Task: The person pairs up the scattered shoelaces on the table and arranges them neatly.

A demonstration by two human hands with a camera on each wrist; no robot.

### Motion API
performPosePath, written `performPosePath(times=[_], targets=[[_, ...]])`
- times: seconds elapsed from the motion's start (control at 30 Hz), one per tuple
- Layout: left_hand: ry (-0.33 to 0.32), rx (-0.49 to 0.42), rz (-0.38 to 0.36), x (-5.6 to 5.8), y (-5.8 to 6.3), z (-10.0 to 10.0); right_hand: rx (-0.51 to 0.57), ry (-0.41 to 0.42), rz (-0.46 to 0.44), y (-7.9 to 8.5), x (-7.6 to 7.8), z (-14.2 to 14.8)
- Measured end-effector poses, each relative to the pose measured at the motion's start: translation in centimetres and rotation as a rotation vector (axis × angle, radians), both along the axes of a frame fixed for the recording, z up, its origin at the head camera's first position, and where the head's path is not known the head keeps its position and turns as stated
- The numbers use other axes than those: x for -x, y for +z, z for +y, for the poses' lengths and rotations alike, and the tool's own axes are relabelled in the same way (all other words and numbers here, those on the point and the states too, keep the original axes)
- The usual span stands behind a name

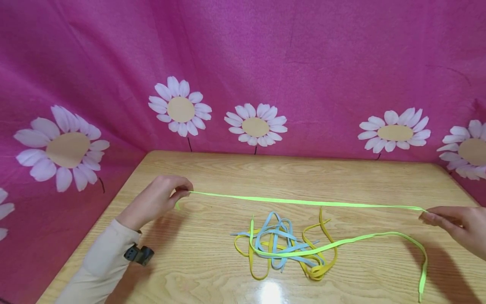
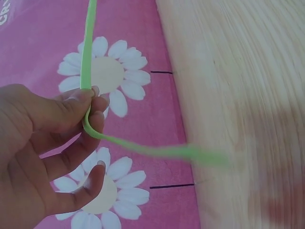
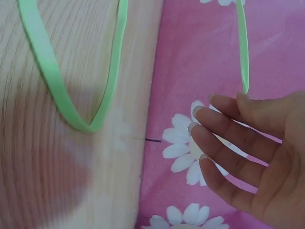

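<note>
A neon green flat shoelace point(image 1: 303, 202) is stretched nearly straight above the table between the two hands. My left hand point(image 1: 161, 198) pinches it between thumb and index finger, and a short loose tail hangs past the fingers in the left wrist view. At the other end, my right hand point(image 1: 461, 226) pinches the lace at its tip, the other fingers loosely bent. A second green shoelace point(image 1: 379, 234) lies on the table in a long curve. It crosses over a tangle of a light blue shoelace point(image 1: 272, 213) and a yellow shoelace point(image 1: 318, 272).
The light wood table point(image 1: 212, 261) reaches back to a magenta cloth point(image 1: 303, 63) printed with white daisies, which stands along its back and sides. A black wrist camera point(image 1: 139, 254) is strapped at the left sleeve point(image 1: 106, 257).
</note>
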State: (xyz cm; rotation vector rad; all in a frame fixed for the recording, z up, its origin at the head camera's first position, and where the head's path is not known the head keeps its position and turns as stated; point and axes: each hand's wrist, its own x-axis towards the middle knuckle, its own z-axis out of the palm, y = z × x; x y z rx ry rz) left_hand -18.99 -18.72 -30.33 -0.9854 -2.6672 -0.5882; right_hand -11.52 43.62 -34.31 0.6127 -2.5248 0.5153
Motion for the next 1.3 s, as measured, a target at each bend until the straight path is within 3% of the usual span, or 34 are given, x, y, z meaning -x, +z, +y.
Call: performPosePath(times=[0.27, 0.37, 0.43, 0.6, 0.97, 1.2, 1.3], targets=[[0.012, 0.018, -0.06, 0.9, -0.3, -1.1, 0.167, 0.072, -0.039, -1.6, 0.9, 1.7], [0.019, 0.004, -0.088, 1.4, -0.7, -1.7, 0.229, 0.02, -0.098, -2.5, 1.4, 2.8], [0.029, -0.006, -0.107, 1.8, -0.9, -2.1, 0.251, -0.027, -0.183, -2.9, 1.5, 3.5], [0.06, -0.026, -0.138, 2.4, -1.3, -2.9, 0.275, -0.086, -0.384, -2.3, 1.3, 4.3], [0.092, -0.074, -0.146, 4.2, -2.0, -3.4, 0.294, -0.118, -0.523, -1.7, 2.2, 4.6], [0.248, -0.14, -0.217, 5.6, -2.9, -3.3, 0.342, -0.109, -0.574, -2.2, 4.0, 4.6], [0.323, -0.184, -0.206, 6.2, -3.4, -3.1, 0.356, -0.109, -0.586, -2.2, 4.6, 4.5]])
